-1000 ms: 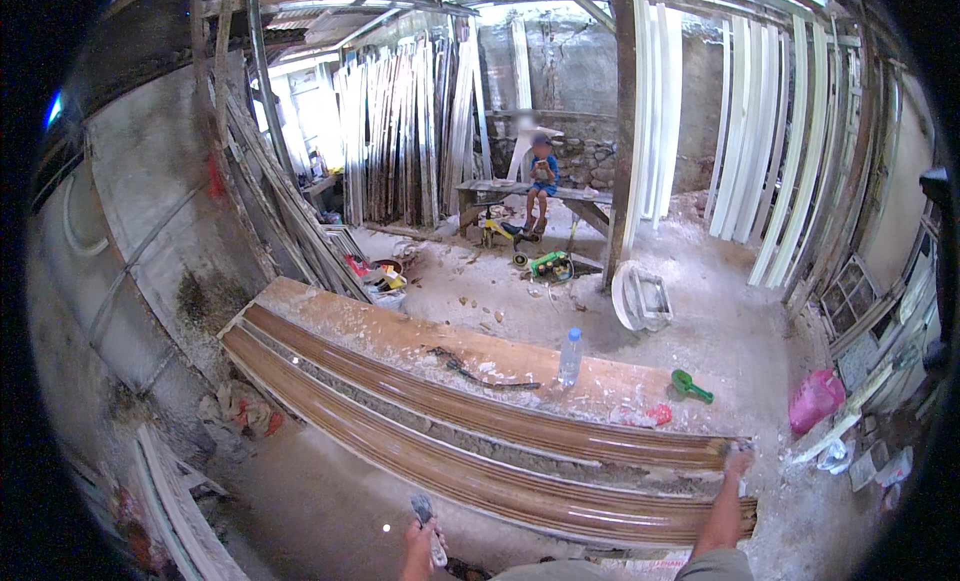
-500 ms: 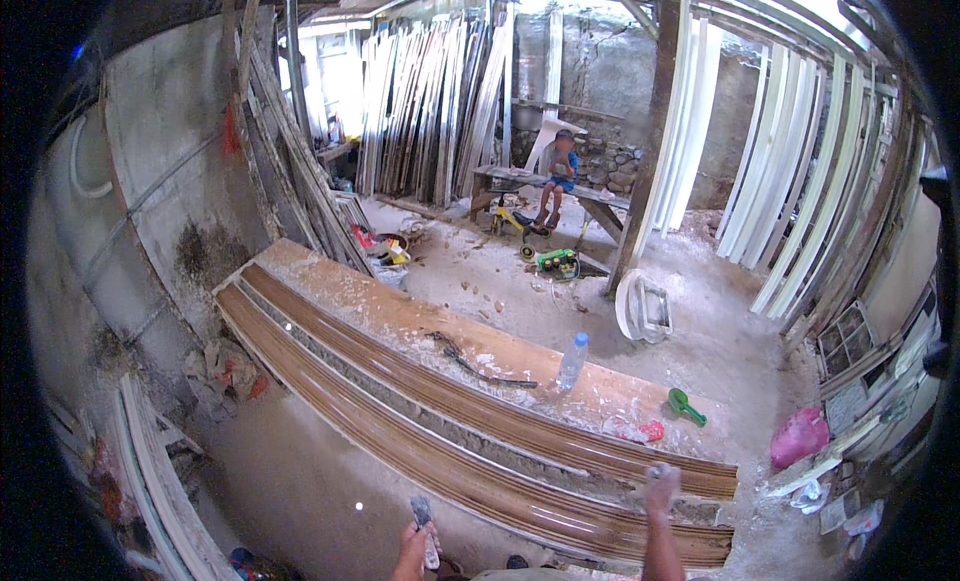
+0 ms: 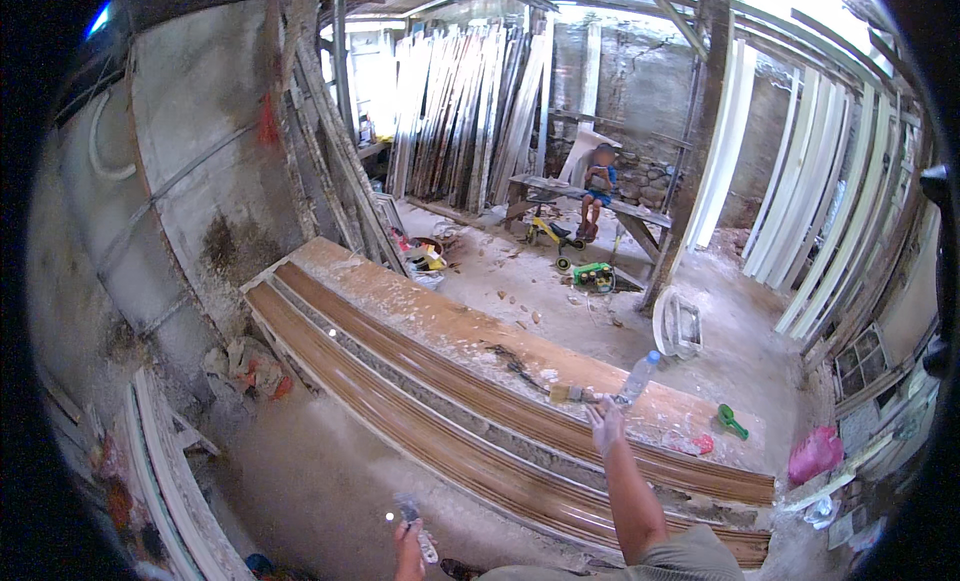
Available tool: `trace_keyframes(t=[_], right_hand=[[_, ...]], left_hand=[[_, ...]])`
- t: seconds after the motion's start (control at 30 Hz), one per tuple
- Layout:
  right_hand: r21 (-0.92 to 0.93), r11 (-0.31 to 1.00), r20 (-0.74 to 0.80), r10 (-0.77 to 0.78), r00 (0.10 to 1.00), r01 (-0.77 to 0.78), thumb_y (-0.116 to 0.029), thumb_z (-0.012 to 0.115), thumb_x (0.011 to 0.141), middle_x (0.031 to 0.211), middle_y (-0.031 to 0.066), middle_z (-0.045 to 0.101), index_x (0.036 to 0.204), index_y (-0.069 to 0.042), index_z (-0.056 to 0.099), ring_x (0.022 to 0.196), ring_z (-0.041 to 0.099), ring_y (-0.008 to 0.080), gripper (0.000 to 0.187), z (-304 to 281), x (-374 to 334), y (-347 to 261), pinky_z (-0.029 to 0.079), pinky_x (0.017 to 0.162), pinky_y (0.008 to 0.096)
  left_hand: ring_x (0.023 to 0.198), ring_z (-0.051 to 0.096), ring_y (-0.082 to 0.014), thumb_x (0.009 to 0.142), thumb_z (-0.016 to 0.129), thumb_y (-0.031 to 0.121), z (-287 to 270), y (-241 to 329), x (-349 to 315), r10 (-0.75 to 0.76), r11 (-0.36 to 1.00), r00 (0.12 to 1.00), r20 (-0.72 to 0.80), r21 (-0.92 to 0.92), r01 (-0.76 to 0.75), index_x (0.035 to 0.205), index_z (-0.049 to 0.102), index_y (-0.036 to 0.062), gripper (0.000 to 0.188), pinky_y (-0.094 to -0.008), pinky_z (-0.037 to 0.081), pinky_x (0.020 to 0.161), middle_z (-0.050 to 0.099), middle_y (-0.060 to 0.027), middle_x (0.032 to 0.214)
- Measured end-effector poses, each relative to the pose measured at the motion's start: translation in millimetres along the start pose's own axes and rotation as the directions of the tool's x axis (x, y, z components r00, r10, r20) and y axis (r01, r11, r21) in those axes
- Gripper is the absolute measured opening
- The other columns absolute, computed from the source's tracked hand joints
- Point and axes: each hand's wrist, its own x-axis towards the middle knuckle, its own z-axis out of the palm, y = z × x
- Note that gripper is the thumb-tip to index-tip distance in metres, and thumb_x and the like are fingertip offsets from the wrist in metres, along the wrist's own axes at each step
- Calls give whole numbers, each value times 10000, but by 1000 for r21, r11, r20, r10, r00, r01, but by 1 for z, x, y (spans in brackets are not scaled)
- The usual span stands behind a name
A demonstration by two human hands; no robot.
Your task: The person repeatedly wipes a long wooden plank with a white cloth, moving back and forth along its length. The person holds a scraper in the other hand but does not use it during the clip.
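My right hand (image 3: pixel 606 427), dusted with white, reaches over the far side of the bench with its fingers at the handle of a paintbrush (image 3: pixel 568 393). Pale bristles point left from it. Right beside the fingers stands a clear water bottle (image 3: pixel 634 381) with a blue cap. Low in the picture, my left hand (image 3: pixel 408 549) is closed round a flat, grey-headed tool (image 3: pixel 410 509) with a white-smeared handle; its exact kind is unclear. Two long brown ridged mouldings (image 3: pixel 420 416) (image 3: pixel 440 373) run side by side across the bench in front of me.
A plywood board (image 3: pixel 440 316) behind the mouldings carries a dark tool (image 3: pixel 512 363), a green scoop (image 3: pixel 731 421) and a red-and-white scrap (image 3: pixel 700 444). Beyond are a seated child (image 3: pixel 598 186) on a wooden bench, toy vehicles (image 3: pixel 594 276), a post (image 3: pixel 700 141) and leaning white strips (image 3: pixel 800 171).
My right hand has moved forward and left from the near moulding to beside the bottle, and the brush now shows clearly. The left hand keeps its tool. The view has shifted left.
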Motion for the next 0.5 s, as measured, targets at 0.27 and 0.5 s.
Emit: trace_keyframes(t=[0.27,0.5], right_hand=[[-372,861,348,477,807,-348,-231,479,946,924,104,620,1081,-22,576,849,612,251,267,97,-58,188,495,864,417],[-868,496,455,807,377,-15,-388,602,906,1024,94,614,1197,-51,536,930,607,209,450,189,-193,277,501,798,347]], left_hand=[[654,590,-165,937,488,262,-127,38,2,-140,968,989,-47,-216,126,1020,540,139,157,-312,495,555,578,-29,744],[822,590,-204,885,569,198,-108,85,55,-46,936,998,-35,-350,31,983,562,87,149,-388,491,739,571,-46,828]])
